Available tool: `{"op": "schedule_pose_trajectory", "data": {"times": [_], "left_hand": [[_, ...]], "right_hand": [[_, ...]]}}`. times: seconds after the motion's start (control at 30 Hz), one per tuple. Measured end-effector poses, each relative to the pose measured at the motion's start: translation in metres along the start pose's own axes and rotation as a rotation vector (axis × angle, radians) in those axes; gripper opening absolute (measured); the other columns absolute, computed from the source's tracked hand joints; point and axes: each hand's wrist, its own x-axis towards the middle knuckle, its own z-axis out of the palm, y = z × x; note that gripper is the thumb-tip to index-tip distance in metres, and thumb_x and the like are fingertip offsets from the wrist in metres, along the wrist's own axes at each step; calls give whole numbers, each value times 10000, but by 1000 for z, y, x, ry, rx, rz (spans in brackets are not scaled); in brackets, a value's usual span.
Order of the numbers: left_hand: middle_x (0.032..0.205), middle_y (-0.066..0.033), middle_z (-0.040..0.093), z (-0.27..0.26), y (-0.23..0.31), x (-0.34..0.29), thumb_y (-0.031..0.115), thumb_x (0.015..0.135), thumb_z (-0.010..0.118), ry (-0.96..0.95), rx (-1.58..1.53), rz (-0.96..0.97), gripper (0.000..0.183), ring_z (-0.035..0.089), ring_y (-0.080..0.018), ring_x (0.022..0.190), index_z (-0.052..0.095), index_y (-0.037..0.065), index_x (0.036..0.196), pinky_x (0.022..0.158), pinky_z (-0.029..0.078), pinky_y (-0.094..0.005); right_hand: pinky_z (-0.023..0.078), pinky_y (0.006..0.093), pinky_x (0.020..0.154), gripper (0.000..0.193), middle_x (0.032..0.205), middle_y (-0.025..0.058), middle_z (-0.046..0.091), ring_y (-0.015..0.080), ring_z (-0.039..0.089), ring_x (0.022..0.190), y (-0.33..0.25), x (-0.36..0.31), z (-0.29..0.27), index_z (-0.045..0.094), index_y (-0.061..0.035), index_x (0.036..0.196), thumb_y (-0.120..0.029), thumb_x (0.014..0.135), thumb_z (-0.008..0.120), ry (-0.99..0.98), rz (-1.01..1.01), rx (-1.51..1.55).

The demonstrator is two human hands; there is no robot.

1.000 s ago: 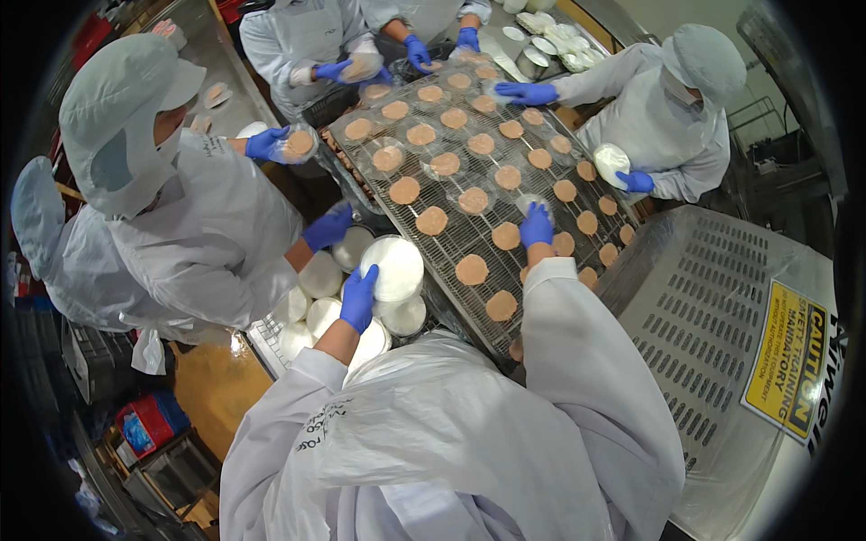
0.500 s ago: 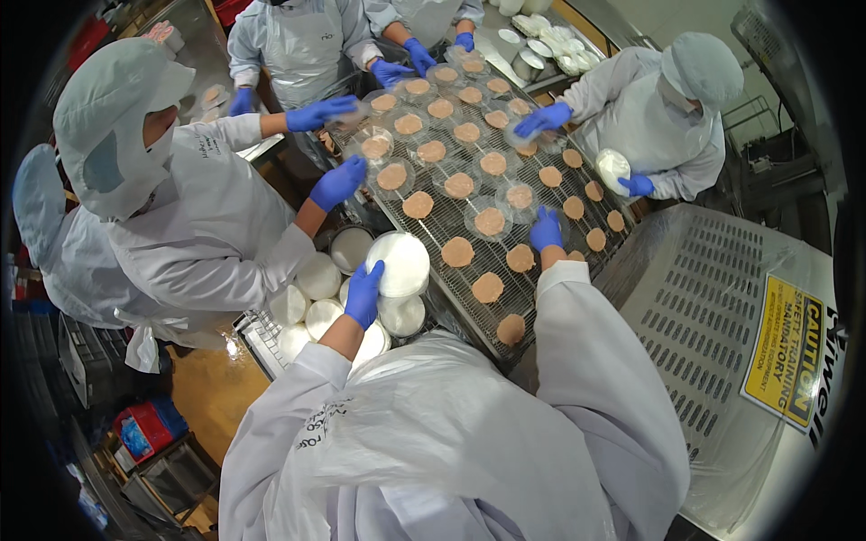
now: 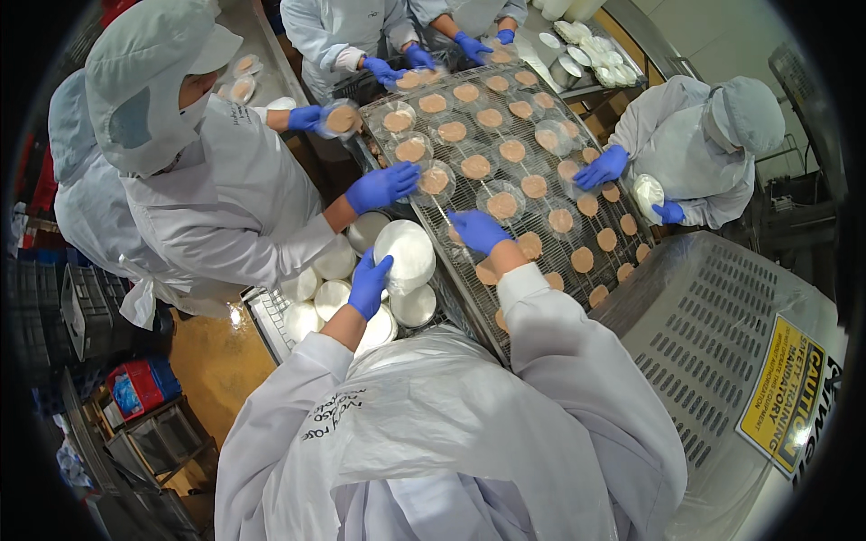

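Note:
My left hand (image 3: 368, 286), in a blue glove, grips a stack of round white sheets (image 3: 404, 256) from its lower left edge. My right hand (image 3: 479, 232), also gloved, reaches over the wire mesh belt (image 3: 424, 206) with its fingers stretched to the left. It covers part of a flat round pinkish patty (image 3: 456, 236), and I see no sheet in it. Just beyond it, a patty on a clear round sheet (image 3: 502, 206) lies on the belt. Bare patties (image 3: 529, 244) lie nearest the right wrist.
More stacks of white rounds (image 3: 332, 298) stand on a wire rack by my left forearm. A co-worker at left (image 3: 216, 171) reaches across the belt, a patty on film in one hand. Other co-workers stand far and right (image 3: 695, 149). A perforated metal cover (image 3: 713, 334) flanks the belt's right.
My right hand has moved left across the belt. The left hand still holds the stack. The view has shifted, and the left co-worker's far hand now holds a patty on film beside the belt.

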Motion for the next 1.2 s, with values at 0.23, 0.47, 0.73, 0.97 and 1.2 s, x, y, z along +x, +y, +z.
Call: {"op": "schedule_pose_trajectory", "data": {"times": [0.23,0.47,0.73,0.97,1.2], "left_hand": [[1154,-100,569,39,2,-18,232,918,570,-6,52,-8,431,562,-165,1027,465,-10,1258,878,458,-295],[1133,-107,575,9,-13,-38,247,918,571,12,-11,-31,414,569,-168,1021,479,-7,1233,875,466,-299],[1135,-93,573,10,-26,-31,207,913,571,48,57,-49,408,567,-154,1004,466,1,1249,843,472,-300],[1133,-91,581,31,-22,-17,189,914,569,-25,-14,-22,409,571,-162,1001,466,-7,1258,855,470,-304],[1134,-102,590,35,-10,-16,231,918,569,-46,17,-48,424,576,-174,1025,477,-3,1259,868,482,-306]], "right_hand": [[478,422,779,244,878,201,652,350,623,865,-6,-12,48,641,1,886,-227,843,565,381,-143,230],[506,399,762,212,954,168,666,308,645,899,28,-60,-46,646,2,896,-186,842,563,273,315,-324],[468,406,885,334,1102,202,618,348,594,1018,92,-30,32,610,-17,1103,-171,830,496,122,116,-255],[476,376,874,389,1098,182,622,320,601,1002,11,-23,43,611,-66,1140,-294,826,602,88,-84,326],[503,321,729,340,917,105,689,201,648,807,54,-11,21,662,-38,1028,-287,796,663,436,42,365]]}}
